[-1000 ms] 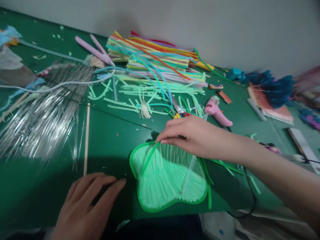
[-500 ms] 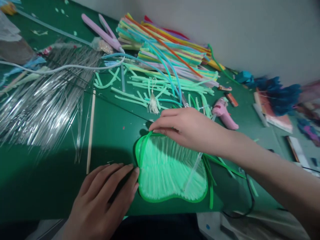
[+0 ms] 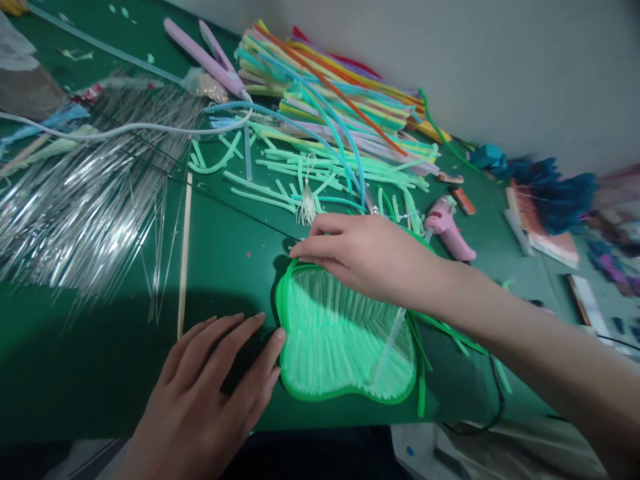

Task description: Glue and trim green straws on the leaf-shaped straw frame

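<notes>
A light-green lobed panel (image 3: 345, 353) of ribbed fuzzy strips lies near the table's front edge, edged in darker green. Along its upper left rim runs a green pipe cleaner (image 3: 284, 293), its upper end pinched between the thumb and fingers of my right hand (image 3: 360, 253). That hand and forearm cover the panel's top edge. My left hand (image 3: 215, 380) rests at the left side with fingers spread, thumb and index tip touching the rim. Loose green pipe cleaners stick out from the panel's right side, partly beneath my right forearm.
A wooden stick (image 3: 185, 260) and silvery tinsel strands (image 3: 100, 200) lie to the left. Behind are a cream tassel (image 3: 307, 203), cut mint pieces, a multicoloured pipe-cleaner bundle (image 3: 330, 87) and a pink flat iron (image 3: 205, 57). A pink glue gun (image 3: 450, 230) sits at right.
My right hand has shifted slightly left and up along the rim, drawing the pipe cleaner closer against the panel's edge. My left thumb and index have moved slightly up and right along the side.
</notes>
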Tool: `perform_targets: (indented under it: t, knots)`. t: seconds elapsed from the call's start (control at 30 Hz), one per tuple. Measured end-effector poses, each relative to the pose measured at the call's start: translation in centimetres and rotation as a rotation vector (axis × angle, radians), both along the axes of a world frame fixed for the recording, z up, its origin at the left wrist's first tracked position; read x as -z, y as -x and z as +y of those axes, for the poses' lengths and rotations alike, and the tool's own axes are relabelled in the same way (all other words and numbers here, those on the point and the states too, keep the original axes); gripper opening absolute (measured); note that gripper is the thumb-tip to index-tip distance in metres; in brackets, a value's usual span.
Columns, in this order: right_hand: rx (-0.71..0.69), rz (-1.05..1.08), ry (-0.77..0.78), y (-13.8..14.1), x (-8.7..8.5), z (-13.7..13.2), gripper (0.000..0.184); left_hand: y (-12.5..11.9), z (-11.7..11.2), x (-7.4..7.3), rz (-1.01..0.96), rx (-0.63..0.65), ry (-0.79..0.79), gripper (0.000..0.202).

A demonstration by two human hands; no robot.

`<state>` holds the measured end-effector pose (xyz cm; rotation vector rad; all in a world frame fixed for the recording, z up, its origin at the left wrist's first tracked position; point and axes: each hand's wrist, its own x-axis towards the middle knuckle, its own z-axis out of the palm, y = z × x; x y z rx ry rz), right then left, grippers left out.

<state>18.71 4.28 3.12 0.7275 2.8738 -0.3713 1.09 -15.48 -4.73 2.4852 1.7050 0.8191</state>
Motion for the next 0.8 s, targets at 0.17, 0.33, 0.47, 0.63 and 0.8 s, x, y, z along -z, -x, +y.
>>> perform_targets:
  t: [0.17, 0.33, 0.47, 0.63, 0.8]
  knots:
    - [-0.031, -0.028, -0.046, 0.3, 0.1, -0.4, 0.034, 0.2, -0.3, 0.2, -0.036, 0.058, -0.007, 0.040]
    - [-0.037, -0.026, -0.062, 0.4, 0.0, -0.5, 0.037, 0.1, -0.1, 0.1, -0.007, 0.037, -0.004, 0.039]
    - [-0.040, -0.013, -0.101, 0.3, 0.2, -0.5, 0.037, 0.4, -0.1, 0.2, -0.015, 0.079, -0.001, 0.042]
    - [-0.047, -0.025, -0.134, 0.3, 0.3, -0.3, 0.041, 1.0, -0.2, 0.4, -0.039, 0.136, 0.055, 0.042]
    - [-0.067, -0.028, -0.171, 0.6, 0.4, -0.2, 0.041, 1.8, 0.3, -0.2, -0.040, 0.160, 0.064, 0.036]
